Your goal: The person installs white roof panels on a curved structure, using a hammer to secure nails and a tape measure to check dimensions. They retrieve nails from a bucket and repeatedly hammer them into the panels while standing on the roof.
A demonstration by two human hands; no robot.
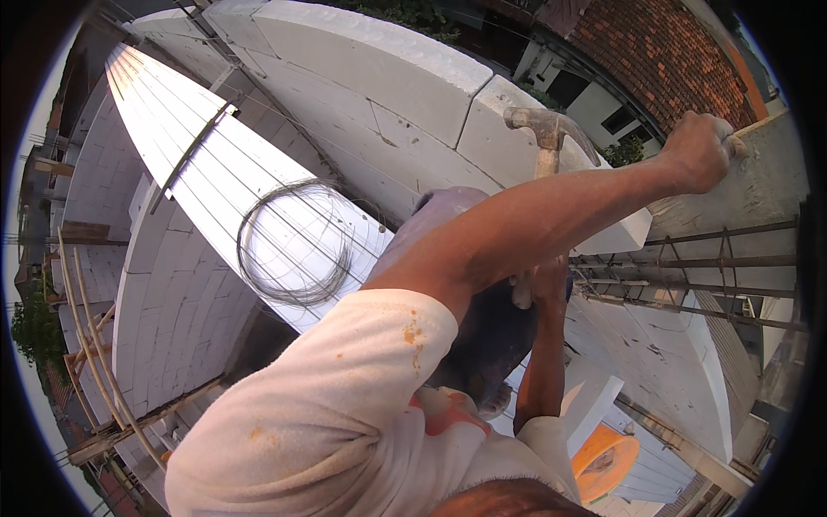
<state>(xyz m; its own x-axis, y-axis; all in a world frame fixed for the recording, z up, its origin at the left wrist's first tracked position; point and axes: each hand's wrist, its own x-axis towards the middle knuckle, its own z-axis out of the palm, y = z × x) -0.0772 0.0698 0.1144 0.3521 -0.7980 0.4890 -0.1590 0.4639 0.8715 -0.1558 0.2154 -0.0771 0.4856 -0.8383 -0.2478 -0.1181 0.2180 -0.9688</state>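
Observation:
My left arm reaches across to the right. My left hand [702,153] is closed in a fist against the edge of a grey concrete face [771,168]; what its fingers hold, if anything, is too small to make out. My right hand [544,283] is lower, below my left forearm, and wraps round the handle of a claw hammer [549,136]. The hammer stands head up, its metal head near the top of a white block wall [379,52]. My left forearm hides the middle of its handle.
A wire coil [250,237] lies on long ribbed metal sheets [284,177], with a dark bar [196,153] across them. Tied steel rebar [732,261] juts out at right. An orange bucket [616,448] stands low right. Bamboo poles [90,336] lean at left. Beyond the wall is a tiled roof [659,56].

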